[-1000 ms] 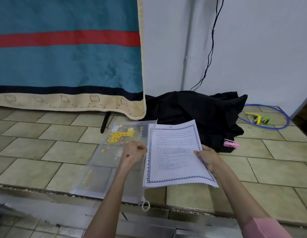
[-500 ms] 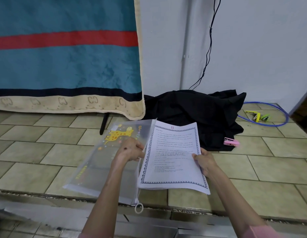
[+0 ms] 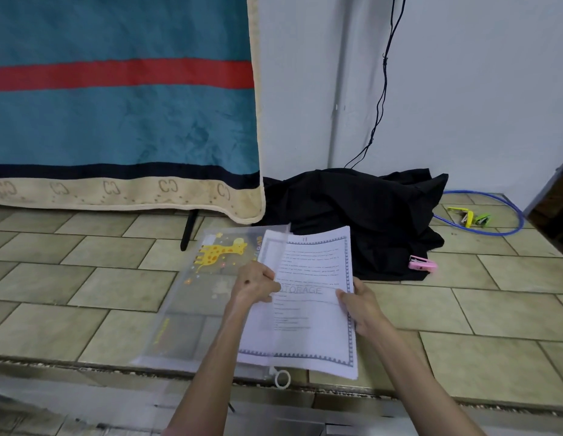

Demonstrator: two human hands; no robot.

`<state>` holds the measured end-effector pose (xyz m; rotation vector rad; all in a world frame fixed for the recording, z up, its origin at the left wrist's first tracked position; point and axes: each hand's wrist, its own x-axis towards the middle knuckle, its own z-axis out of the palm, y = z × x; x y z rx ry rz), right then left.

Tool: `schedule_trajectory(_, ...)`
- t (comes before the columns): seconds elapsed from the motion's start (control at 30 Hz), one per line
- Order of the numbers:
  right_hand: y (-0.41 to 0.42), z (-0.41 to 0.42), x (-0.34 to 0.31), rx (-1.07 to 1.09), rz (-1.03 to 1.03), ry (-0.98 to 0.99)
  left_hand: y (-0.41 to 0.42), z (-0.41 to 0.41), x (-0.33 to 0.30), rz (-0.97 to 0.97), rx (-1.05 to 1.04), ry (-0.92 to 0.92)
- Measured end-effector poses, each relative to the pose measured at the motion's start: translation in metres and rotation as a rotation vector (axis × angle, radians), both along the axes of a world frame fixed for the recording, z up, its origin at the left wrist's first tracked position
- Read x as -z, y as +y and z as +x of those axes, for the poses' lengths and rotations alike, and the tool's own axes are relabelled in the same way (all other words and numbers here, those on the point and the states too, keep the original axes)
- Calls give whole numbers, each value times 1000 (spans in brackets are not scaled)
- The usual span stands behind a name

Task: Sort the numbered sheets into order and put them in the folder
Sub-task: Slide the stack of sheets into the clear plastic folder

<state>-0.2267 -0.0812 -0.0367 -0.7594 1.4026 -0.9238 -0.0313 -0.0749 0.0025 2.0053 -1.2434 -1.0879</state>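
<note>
Left hand (image 3: 255,284) pinching the open edge of the clear folder (image 3: 207,297). Right hand (image 3: 357,305) gripping the right edge of the sheets (image 3: 308,309), left part tucked into the folder mouth. Both held over the tiled ledge (image 3: 85,284), near its front edge. Black cloth (image 3: 368,215) and pink stapler (image 3: 422,264) behind.

Domestic room, likely home: tiled floor (image 3: 494,309), blanket (image 3: 116,121) hung on stand, black cloth (image 3: 352,215) heaped by white wall (image 3: 478,89).
</note>
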Motion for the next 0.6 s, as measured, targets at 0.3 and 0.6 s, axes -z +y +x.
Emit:
schedule_trajectory(0.3, 1, 34, -14, -205, 194, -252, 10, -61, 4, -118, 5, 1)
schedule_trajectory(0.6, -25, 29, -15, -418, 258, -572, -9, -64, -8, -124, -129, 397)
